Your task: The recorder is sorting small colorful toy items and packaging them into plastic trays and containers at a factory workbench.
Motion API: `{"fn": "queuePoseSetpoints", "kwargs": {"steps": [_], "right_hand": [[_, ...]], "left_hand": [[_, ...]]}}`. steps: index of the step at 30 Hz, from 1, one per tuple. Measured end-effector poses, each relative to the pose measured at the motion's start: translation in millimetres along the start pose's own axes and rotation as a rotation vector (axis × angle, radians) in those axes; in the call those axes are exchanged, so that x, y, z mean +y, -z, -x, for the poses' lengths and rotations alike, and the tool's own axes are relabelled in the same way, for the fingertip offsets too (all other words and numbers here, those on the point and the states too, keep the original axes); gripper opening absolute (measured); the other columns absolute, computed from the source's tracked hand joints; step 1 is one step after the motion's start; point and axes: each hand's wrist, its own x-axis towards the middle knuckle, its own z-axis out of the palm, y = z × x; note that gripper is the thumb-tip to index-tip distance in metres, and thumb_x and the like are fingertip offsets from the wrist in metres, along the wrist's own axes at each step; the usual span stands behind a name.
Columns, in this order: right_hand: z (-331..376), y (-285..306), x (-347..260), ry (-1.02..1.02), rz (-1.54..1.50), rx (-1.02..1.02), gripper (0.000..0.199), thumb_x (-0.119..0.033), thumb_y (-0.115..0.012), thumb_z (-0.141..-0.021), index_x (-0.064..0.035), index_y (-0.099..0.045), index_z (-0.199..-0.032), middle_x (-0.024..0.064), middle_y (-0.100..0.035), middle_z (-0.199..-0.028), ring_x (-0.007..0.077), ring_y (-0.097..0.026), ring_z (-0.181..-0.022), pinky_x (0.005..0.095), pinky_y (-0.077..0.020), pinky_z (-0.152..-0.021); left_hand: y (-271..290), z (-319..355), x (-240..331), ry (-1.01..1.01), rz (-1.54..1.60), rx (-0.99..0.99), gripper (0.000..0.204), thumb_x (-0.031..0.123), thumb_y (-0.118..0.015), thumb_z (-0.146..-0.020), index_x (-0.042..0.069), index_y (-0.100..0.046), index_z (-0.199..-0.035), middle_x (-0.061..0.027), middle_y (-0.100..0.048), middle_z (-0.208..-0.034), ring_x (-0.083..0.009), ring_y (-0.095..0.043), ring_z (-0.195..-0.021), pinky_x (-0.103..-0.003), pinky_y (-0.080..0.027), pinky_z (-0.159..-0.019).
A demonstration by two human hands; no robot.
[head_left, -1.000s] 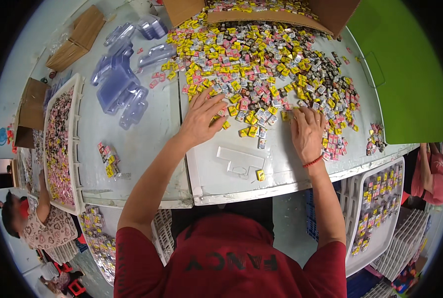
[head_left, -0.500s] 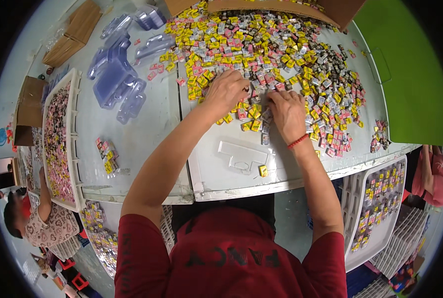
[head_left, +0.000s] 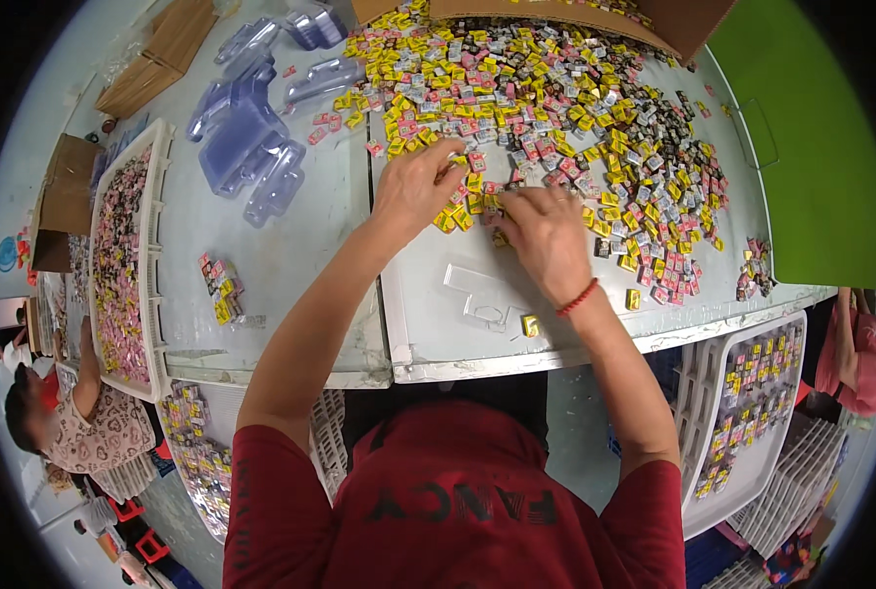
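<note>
Small yellow, pink and grey boxes (head_left: 516,118) lie in a wide heap across the table. My left hand (head_left: 416,188) is at the heap's near left edge, its thumb and forefinger apart beside a short cluster of boxes (head_left: 475,184). Opposite it, my right hand (head_left: 548,236) bends its fingers down over the cluster's right side; what sits under them is hidden. A clear plastic tray (head_left: 477,299) lies nearer to me, with a single yellow box (head_left: 530,325) at its right corner.
Stacked clear plastic trays (head_left: 246,147) lie left of the heap, beyond a small group of boxes (head_left: 222,288). A white crate (head_left: 153,265) of boxes stands far left, near another person (head_left: 84,432). Cardboard (head_left: 585,12) borders the back. A white tray (head_left: 752,402) is lower right.
My left hand has shifted slightly left and opened away from the boxes. My right hand has moved left and nearer to me, over the cluster. The whole view has shifted a little.
</note>
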Motion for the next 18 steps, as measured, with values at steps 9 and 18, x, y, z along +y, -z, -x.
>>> {"fn": "queuePoseSetpoints", "kwargs": {"steps": [9,18], "right_hand": [[-13,-12,7,0.103,0.01,-0.184,0.022,-0.016,-0.067,-0.08,-0.012,-0.065,-0.102,0.0021,-0.067,-0.108,0.0251,-0.058,-0.097,0.0388,-0.0418,-0.089],[24,15,-30,0.051,-0.143,0.032,0.019,-0.012,-0.074,-0.077,-0.0105,-0.065,-0.094,0.0036,-0.067,-0.093,0.0236,-0.059,-0.084,0.0374,-0.0408,-0.085]], "left_hand": [[38,58,-13,0.494,0.739,-0.113,0.035,0.012,-0.065,-0.088,-0.002,-0.06,-0.12,-0.0042,-0.068,-0.095,-0.0091,-0.061,-0.082,-0.024,-0.048,-0.072],[39,123,-3,0.182,0.447,-0.13,0.034,0.012,-0.068,-0.085,0.003,-0.059,-0.117,-0.0101,-0.066,-0.096,-0.0145,-0.066,-0.074,-0.029,-0.051,-0.062]]}}
